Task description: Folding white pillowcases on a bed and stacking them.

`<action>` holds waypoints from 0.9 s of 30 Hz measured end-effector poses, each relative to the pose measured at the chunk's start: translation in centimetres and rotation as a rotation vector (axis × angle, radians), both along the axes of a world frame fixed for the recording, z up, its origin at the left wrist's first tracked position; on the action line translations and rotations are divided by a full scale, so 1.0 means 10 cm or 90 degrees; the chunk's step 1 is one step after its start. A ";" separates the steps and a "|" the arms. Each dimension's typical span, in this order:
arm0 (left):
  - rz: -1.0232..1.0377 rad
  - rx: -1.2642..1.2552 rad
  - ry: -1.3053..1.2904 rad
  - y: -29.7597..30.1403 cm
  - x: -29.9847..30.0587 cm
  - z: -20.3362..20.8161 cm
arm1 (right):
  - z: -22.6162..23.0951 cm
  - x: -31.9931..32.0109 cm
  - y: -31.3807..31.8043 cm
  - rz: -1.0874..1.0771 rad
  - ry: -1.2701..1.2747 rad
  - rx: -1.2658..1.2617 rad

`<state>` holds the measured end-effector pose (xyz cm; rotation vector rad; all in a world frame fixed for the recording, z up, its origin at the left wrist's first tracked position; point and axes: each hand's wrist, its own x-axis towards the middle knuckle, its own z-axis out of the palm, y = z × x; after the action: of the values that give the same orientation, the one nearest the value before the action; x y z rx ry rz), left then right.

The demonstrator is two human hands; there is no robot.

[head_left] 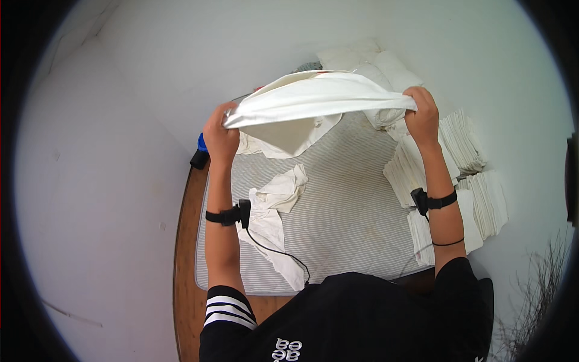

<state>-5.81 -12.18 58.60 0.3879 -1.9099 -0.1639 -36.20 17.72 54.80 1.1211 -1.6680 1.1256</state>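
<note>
A white cloth (pixel 313 96) is stretched between my two raised hands, its near edge pulled nearly straight and the rest billowing and hanging behind. My left hand (pixel 221 134) grips one end of that edge, fingers wrapped round it. At the other end my right hand (pixel 423 117) is closed on the cloth too. Below, a crumpled white cloth (pixel 271 226) lies loosely on the striped mattress (pixel 344 241), well under my left forearm. Whether the held cloth is a single sheet or a sewn cover, I cannot tell.
Several stacks of folded white cloths (pixel 461 145) line the mattress's right side, under and beyond my right forearm. White bundles (pixel 395 69) are piled at the far right. A blue and black object (pixel 201 149) stands by the left edge. Dry twigs (pixel 531 295) rise at lower right.
</note>
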 end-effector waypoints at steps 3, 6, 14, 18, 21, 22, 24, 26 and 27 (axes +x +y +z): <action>-0.016 0.010 -0.092 -0.04 0.06 -0.24 | -0.24 -0.04 0.06 -0.008 -0.017 0.050; -0.118 0.051 -0.180 -0.08 0.06 -0.70 | -0.75 -0.15 0.12 0.017 -0.073 0.117; -0.271 0.207 -0.418 0.31 0.58 -3.20 | -3.09 0.27 0.82 0.093 -0.284 0.352; -0.311 0.554 -0.879 1.00 1.49 -4.54 | -4.18 0.87 1.55 0.143 -0.604 0.950; -0.497 0.654 -1.238 1.51 1.98 -4.86 | -4.82 1.13 2.18 0.300 -0.584 1.300; -0.514 0.705 -1.233 1.63 2.14 -4.96 | -4.93 1.23 2.33 0.353 -0.582 1.364; -0.522 0.808 -1.202 1.77 2.48 -5.24 | -4.69 1.25 2.29 0.374 -0.675 1.320; -0.443 0.887 -1.158 1.67 2.28 -5.01 | -4.36 1.21 2.38 0.345 -0.777 1.227; -0.387 0.935 -1.120 1.64 2.31 -4.91 | -4.30 1.12 2.33 0.318 -0.761 1.216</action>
<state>17.28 4.18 9.50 1.0957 -3.1659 -2.3513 -24.99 41.00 11.84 2.1689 -3.7813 -0.1520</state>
